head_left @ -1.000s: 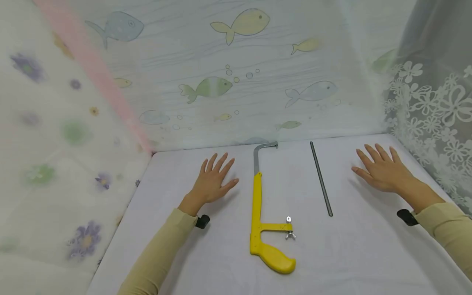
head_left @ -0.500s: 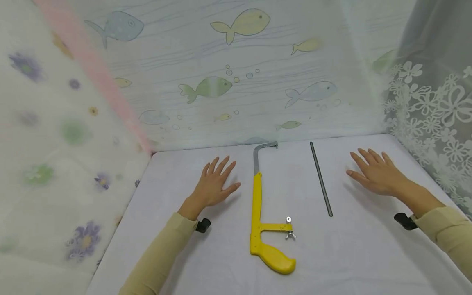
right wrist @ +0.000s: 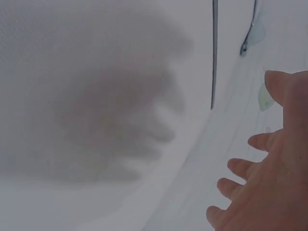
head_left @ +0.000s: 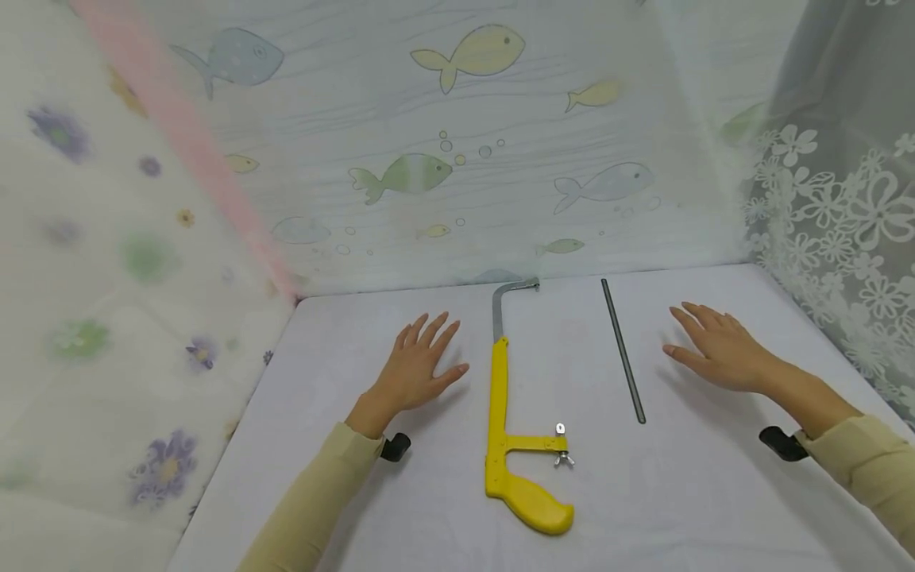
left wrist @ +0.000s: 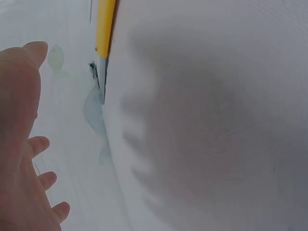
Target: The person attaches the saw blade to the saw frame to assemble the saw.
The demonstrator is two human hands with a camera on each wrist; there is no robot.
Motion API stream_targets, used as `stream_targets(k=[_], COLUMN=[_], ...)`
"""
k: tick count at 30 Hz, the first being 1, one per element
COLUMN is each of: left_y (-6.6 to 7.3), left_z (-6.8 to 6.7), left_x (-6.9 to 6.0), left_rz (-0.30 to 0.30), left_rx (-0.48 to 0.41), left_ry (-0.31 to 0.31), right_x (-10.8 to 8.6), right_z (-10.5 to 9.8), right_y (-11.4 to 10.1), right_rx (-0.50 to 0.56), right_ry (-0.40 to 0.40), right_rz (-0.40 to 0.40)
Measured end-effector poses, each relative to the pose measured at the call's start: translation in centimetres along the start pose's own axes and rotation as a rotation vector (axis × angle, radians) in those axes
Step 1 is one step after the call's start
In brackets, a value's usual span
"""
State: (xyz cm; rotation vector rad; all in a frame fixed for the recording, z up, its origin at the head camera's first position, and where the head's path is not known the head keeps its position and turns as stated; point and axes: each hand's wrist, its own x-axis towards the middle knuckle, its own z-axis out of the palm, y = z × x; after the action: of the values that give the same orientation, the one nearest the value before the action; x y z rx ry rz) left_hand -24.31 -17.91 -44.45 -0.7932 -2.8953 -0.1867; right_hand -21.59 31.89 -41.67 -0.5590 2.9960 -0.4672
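Observation:
A yellow hacksaw frame lies on the white-covered table, its curved grey metal end pointing away and its yellow handle near the front. A wing nut sits on its short side arm. To the right lies a thin dark grey blade-like strip, apart from the frame. My left hand hovers left of the frame with fingers spread, touching nothing. Right of the strip, my right hand hangs over the table with straight fingers and holds nothing. Both wrist views show each hand's shadow on the cloth.
The white tabletop ends at a back curtain printed with fish. On the left hangs a floral curtain; a grey lace curtain borders the right. A black wrist device hangs below the right sleeve, another below the left.
Both hands have drawn slightly nearer to the front, and the right hand has also shifted a little to the left. The hacksaw frame and strip lie where they were.

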Motion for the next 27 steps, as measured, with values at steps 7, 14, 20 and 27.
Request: stream_targets(k=[7, 14, 20, 27], left_y=[0.8, 2.0, 2.5, 2.9], left_z=[0.2, 0.1, 0.0, 0.4], left_x=[-0.1, -0.3, -0.3, -0.4], left_rz=[0.023, 0.043, 0.050, 0.068], left_rx=[-0.045, -0.073, -0.097, -0.123], left_ry=[0.001, -0.036, -0.045, -0.057], right_x=[-0.1, 0.1, 0.1, 0.0], right_z=[0.4, 1.2, 1.7, 2.0], right_y=[-0.4, -0.6, -0.8, -1.1], right_rx=[0.049, 0.064, 0.073, 0.081], right_ry=[0.009, -0.002, -0.008, -0.011], right_rz=[-0.013, -0.005, 0.001, 0.003])
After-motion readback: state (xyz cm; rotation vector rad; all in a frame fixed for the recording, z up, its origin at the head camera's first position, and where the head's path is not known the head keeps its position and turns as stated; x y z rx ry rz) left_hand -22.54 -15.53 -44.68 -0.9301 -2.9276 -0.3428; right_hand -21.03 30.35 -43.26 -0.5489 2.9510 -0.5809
